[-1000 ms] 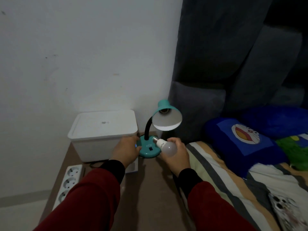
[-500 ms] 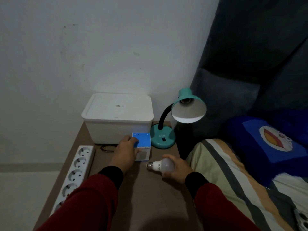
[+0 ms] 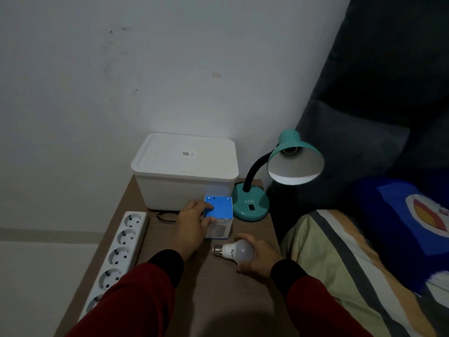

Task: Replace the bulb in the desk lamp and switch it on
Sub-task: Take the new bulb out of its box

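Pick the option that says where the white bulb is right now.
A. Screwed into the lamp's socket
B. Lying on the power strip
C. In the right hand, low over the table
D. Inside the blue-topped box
C: the right hand grips the bulb low over the table, its screw base pointing left, while the lamp socket sits empty.

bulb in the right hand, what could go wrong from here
The bulb lies on its side on the table, under the right hand; if let go, it might roll toward the edge beside the bed. The left hand grips the blue box close to the lamp, so lifting it carelessly could nudge the base. The lamp's socket looks empty; better keep fingers out.
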`<state>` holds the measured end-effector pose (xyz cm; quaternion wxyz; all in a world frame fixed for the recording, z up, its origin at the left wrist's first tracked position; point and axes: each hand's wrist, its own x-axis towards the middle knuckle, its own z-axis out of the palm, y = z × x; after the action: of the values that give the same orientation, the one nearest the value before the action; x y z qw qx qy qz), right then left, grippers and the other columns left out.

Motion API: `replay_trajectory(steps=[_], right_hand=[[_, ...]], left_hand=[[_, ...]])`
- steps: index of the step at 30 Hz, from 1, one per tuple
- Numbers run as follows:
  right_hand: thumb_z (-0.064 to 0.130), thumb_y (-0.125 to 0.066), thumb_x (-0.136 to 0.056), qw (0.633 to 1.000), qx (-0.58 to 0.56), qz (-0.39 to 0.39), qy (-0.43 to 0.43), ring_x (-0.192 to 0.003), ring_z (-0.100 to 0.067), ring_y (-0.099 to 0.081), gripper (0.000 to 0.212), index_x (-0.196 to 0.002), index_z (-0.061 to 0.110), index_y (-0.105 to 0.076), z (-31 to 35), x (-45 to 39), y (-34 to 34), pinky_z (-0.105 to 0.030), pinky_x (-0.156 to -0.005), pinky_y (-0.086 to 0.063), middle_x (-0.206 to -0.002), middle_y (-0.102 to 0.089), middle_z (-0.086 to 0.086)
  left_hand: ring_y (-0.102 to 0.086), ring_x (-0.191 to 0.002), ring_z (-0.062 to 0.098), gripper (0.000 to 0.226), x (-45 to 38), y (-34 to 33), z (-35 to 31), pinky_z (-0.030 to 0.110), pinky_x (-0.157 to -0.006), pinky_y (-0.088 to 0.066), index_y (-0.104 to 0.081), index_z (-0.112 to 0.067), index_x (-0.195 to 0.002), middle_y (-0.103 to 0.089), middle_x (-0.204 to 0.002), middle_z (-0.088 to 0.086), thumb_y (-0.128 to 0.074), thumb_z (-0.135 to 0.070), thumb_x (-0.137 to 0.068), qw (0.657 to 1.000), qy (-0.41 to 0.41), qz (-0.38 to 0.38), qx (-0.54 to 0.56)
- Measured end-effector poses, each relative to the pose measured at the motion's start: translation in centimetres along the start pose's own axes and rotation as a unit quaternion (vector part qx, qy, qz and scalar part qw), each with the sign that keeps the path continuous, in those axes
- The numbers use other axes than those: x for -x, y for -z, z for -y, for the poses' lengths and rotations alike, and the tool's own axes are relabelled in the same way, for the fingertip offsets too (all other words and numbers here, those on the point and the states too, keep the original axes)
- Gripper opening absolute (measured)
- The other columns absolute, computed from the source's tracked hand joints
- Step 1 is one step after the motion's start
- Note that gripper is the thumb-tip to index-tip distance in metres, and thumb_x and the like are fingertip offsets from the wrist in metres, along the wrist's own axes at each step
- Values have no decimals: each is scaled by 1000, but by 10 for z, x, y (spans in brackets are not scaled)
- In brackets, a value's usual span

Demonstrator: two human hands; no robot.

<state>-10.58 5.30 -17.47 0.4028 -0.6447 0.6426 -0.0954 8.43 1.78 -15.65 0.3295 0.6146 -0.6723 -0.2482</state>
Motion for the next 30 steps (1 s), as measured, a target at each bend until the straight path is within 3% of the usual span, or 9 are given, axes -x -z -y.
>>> replay_trajectory(steps=[4,7,10,16,20,22,26,30], right_hand=[[13,-72,-76,992,-97,-82,17,-133,-17,-42,80,-145,17,-31,14,-4,4,-26,-107,-38,-148,-39,-4],[5,-66,-80,973,-167,-155,46,-123,-20,-51,69,-141,13,-36,31,-11,6,-21,-94,-45,-136,-49,-8],[1,-61,-82,964,-189,-172,74,-111,-17,-56,64,-140,11,-37,46,-13,3,-12,-79,-49,-117,-54,-2],[-1,-59,-83,950,-228,-201,73,-111,-19,-58,63,-140,12,-36,51,-12,-4,-26,-94,-50,-123,-57,-7],[2,-59,-85,948,-245,-190,75,-116,-16,-55,61,-140,16,-35,51,-10,-3,-29,-100,-47,-118,-55,1],[2,-59,-86,947,-253,-185,74,-113,-13,-55,60,-139,16,-36,51,-9,-2,-22,-96,-47,-116,-55,2],[-1,-58,-86,946,-257,-179,77,-104,-7,-55,56,-135,16,-38,50,-8,0,0,-72,-47,-115,-56,3],[-1,-58,-86,945,-261,-181,77,-106,-8,-55,54,-134,15,-38,50,-7,0,4,-69,-45,-115,-57,3]], left_hand=[[-57,-108,19,40,-1,-4,4,19,-88,-43,-59,-12,-122,-53,-125,10,-69,-15,-83,999,11,-22,26],[-57,-109,17,46,-1,-6,4,16,-88,-41,-55,-12,-126,-55,-127,8,-69,-13,-82,998,13,-33,46],[-58,-109,16,48,0,-7,4,15,-87,-41,-54,-12,-127,-57,-128,6,-70,-13,-82,997,18,-47,57],[-61,-101,14,44,2,-14,5,14,-82,-41,-59,-14,-121,-63,-122,5,-72,-14,-79,993,33,-87,76],[-56,-102,9,44,1,-19,5,20,-84,-47,-58,-19,-122,-63,-122,3,-70,-14,-80,990,38,-102,87],[-55,-105,10,46,1,-21,6,27,-88,-53,-56,-21,-124,-61,-124,3,-69,-13,-81,989,45,-105,98],[-56,-104,10,48,1,-22,8,34,-88,-56,-54,-26,-125,-61,-123,3,-68,-14,-81,988,53,-106,103],[-56,-103,10,46,1,-23,9,21,-83,-49,-54,-26,-125,-62,-121,3,-67,-14,-82,987,57,-112,100]])
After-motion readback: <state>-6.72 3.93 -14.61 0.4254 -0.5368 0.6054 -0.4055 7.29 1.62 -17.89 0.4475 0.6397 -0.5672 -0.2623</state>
